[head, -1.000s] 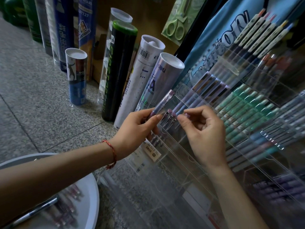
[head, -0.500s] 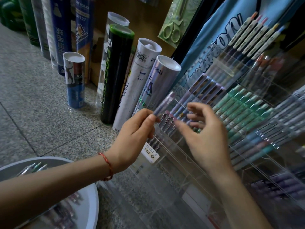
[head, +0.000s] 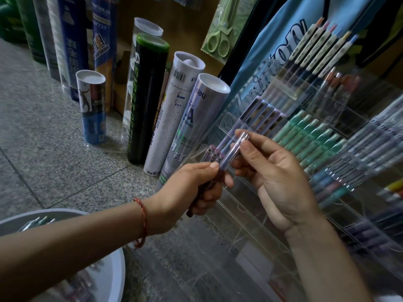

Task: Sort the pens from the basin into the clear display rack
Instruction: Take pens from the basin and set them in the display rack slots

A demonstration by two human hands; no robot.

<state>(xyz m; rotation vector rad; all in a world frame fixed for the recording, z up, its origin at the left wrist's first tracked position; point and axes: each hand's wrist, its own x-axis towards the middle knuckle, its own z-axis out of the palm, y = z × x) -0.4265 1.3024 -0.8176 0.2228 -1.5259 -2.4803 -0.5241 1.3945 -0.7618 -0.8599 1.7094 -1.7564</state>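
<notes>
A purple translucent pen (head: 231,153) points up and to the right in front of the clear display rack (head: 272,205). My left hand (head: 192,188) grips its lower end together with what look like more pens hidden in the fist. My right hand (head: 277,182) pinches the pen's upper part between thumb and fingers. Just behind, purple pens (head: 257,118) and green pens (head: 309,140) fill rack slots. The white basin (head: 113,271) sits at the bottom left with several pens (head: 37,222) visible inside, partly hidden by my left forearm.
Tall shuttlecock tubes (head: 148,97) stand on the stone floor left of the rack. A short blue tube (head: 92,107) stands apart from them. Packaged green scissors (head: 220,38) hang above. White patterned pens (head: 322,46) occupy the rack's top row. A blue bag (head: 279,40) hangs behind.
Both hands drew back from the rack slots toward me. My right hand, empty before, now pinches the top of the purple pen that my left hand keeps gripping.
</notes>
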